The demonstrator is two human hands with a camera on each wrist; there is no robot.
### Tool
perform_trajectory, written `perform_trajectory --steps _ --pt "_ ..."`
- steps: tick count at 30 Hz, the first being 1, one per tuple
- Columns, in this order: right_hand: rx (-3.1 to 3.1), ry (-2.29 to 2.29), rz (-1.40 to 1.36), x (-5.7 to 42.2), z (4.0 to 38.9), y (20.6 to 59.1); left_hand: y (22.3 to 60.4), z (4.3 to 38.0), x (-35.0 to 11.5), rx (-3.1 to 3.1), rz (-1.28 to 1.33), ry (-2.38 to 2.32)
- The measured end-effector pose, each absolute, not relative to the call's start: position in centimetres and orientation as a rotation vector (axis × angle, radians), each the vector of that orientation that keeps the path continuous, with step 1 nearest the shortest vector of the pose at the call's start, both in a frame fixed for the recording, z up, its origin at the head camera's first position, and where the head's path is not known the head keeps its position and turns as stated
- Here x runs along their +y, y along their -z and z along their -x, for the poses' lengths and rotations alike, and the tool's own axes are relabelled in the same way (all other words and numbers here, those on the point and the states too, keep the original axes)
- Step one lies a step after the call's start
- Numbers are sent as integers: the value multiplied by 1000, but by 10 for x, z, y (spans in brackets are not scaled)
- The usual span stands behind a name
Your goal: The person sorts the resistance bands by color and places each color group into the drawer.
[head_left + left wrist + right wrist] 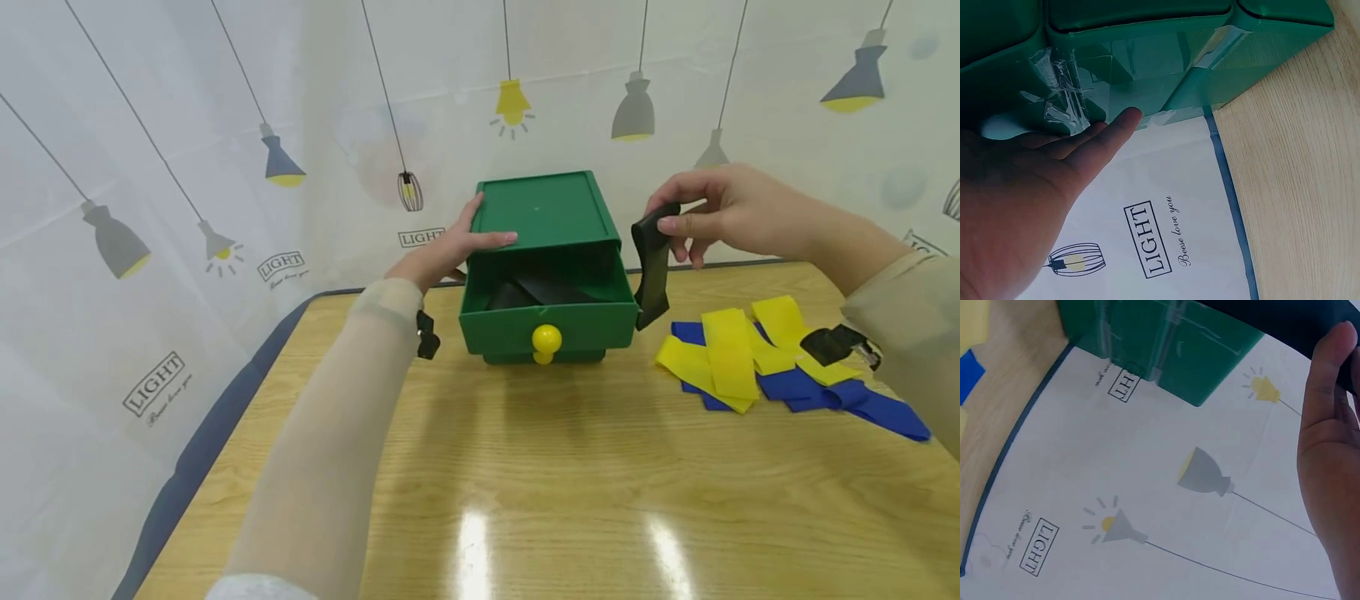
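Observation:
A green drawer box [540, 208] stands at the back of the table, its top drawer [487, 325] pulled out by a round yellow knob [547, 339]. Black strips [540, 290] lie inside that drawer. My left hand [450, 248] rests against the box's left side, thumb laid over the top; in the left wrist view its straight fingers [1110, 140] touch the taped green side. Just right of the drawer, my right hand [720, 212] pinches a black strip [651, 271] between thumb and fingers, and it hangs down beside the drawer's wall.
Yellow strips [731, 354] and blue strips [885, 408] lie in a loose pile on the wooden table [540, 483], right of the box. Behind the table hangs a white cloth [330, 125] printed with lamps. Clear tape [1066, 94] covers joints on the box's side.

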State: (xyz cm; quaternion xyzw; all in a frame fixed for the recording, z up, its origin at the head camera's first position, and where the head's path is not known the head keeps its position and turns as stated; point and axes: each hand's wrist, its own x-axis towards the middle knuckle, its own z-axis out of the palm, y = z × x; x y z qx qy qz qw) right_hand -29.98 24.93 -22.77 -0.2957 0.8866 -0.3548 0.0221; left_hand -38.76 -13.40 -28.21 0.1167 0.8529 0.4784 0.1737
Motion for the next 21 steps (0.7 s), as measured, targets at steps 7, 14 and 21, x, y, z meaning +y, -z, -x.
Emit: perform_trajectory --steps 7,14,21 --pt "2700 1111 959 229 302 208 280 388 -133 2423 -307 -1352" --pt "2652 1126 1021 212 309 199 279 388 -133 2432 -305 -1334" --pt "2626 1125 1012 194 315 195 280 390 -133 2438 -298 -1330"
